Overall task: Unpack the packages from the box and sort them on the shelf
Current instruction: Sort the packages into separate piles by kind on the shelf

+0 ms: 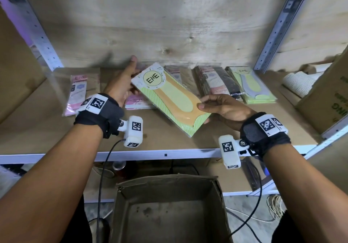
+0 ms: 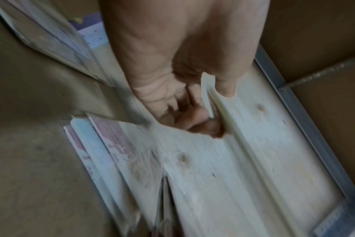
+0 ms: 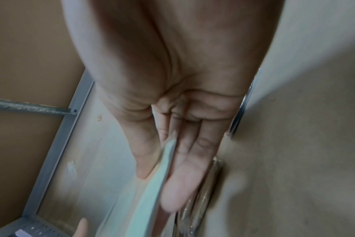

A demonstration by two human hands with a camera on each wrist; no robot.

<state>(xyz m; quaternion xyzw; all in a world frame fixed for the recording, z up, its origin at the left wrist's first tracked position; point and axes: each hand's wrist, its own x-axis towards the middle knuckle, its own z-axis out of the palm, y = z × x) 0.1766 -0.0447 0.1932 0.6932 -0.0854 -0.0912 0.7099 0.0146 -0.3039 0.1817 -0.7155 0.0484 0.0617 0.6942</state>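
Where the shelf (image 1: pixel 56 145) runs widest, at its left end, a pink package (image 1: pixel 76 94) lies flat, its clear wrapper catching the light. Just right of it the left hand (image 1: pixel 122 84) reaches toward the far board, fingers straight and apart, thumb pointing up; the palm is by the far left corner of the green package (image 1: pixel 169 98), though whether it touches is hard to tell. The left wrist view is blurred and shows only relaxed fingers above pale wood. Under that hand another pink package (image 1: pixel 135 101) peeks out, partly covered.

The green package sits in the middle, held tilted above the shelf — a long flat pack in clear plastic, green and white striped card, an orange insole shape with a yellow-green centre, and a round label reading "ENE" at its far end. Its near right end is pinched by the right hand (image 1: pixel 224 109), thumb on top and fingers beneath; the right wrist view shows the pack's thin edge (image 3: pixel 164 160) between thumb and fingers.

Farther right, along the far side, lie a dark package (image 1: pixel 216 81) with a pink label and then a second green pack (image 1: pixel 252 84) of the same kind — this one with a grey insole. At the right end stand white paper cups (image 1: pixel 297 82) beside a cardboard carton (image 1: pixel 329 96).

Below the shelf, near the person, the box (image 1: pixel 169 214) stands open, its bare stained floor showing.
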